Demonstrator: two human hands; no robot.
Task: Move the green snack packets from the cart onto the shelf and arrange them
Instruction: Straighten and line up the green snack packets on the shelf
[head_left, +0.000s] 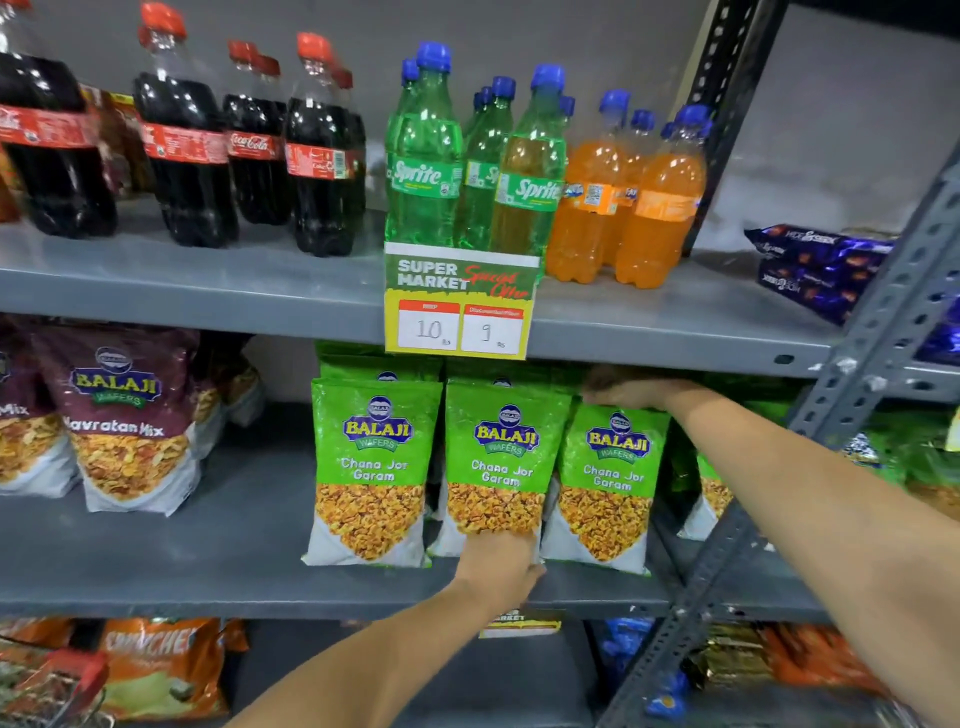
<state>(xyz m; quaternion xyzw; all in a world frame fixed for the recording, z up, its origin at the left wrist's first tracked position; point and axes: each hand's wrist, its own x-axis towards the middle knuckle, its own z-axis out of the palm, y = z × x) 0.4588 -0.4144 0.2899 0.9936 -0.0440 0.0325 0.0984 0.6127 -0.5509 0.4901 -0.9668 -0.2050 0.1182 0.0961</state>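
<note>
Head view shows us working at the grey metal middle shelf, where three green plastic Chana Jor Garam snack packets stand upright in a row near its front edge: the left packet, the middle packet and the right packet, with more green packets behind them. Our left hand cups the bottom of the middle packet, fingers curled against its base. Our right hand rests on the top edge of the right packet; we cannot tell whether it pinches or only presses. The red-handled cart sits at the lower left corner. We judge the row could topple: these pouches stand on narrow bases close to the shelf's front edge, so a hard nudge could tip one off.
</note>
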